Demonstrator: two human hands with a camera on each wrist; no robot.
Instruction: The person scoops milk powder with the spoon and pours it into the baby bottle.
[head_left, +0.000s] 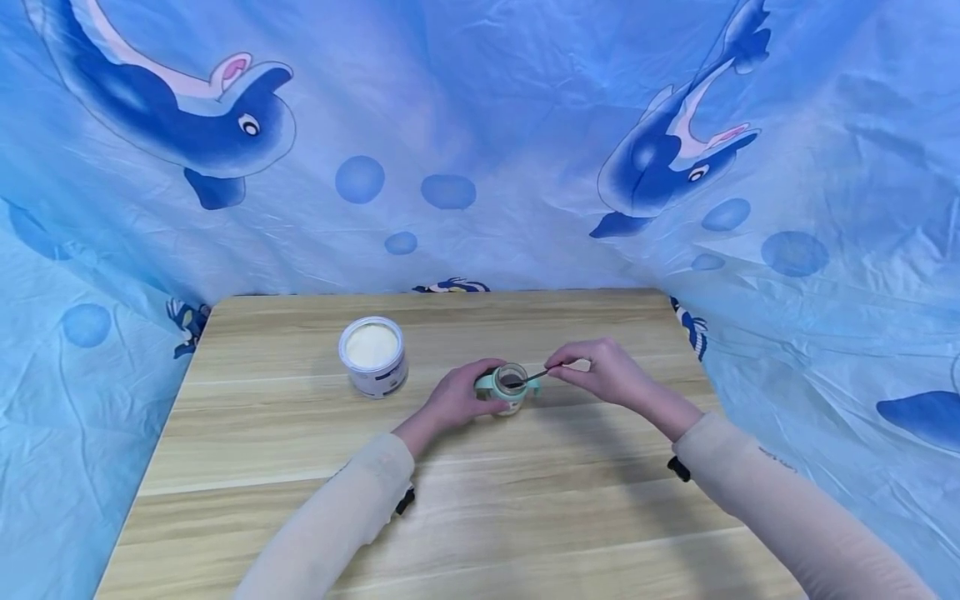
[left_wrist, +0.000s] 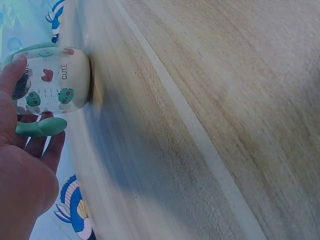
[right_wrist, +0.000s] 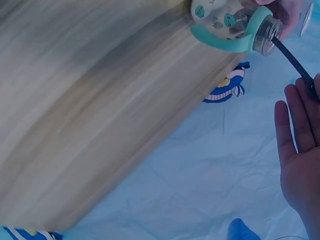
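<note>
A clear bottle (left_wrist: 54, 80) with printed green and red figures and mint-green handles stands open on the wooden table. The left hand (head_left: 463, 393) grips it around the side, thumb and fingers on opposite sides; in the left wrist view pale contents show toward its base. Between thumb and fingertips the right hand (head_left: 600, 371) pinches the end of a thin dark spoon or stirrer (right_wrist: 296, 64), whose other end goes in through the bottle's mouth (right_wrist: 267, 36). The shape of its lower end cannot be made out.
An open white tin (head_left: 378, 382) filled with pale powder stands on the table (head_left: 285, 450), left of the bottle. A blue cloth (head_left: 495, 108) with dolphin pictures hangs behind the table and along both sides.
</note>
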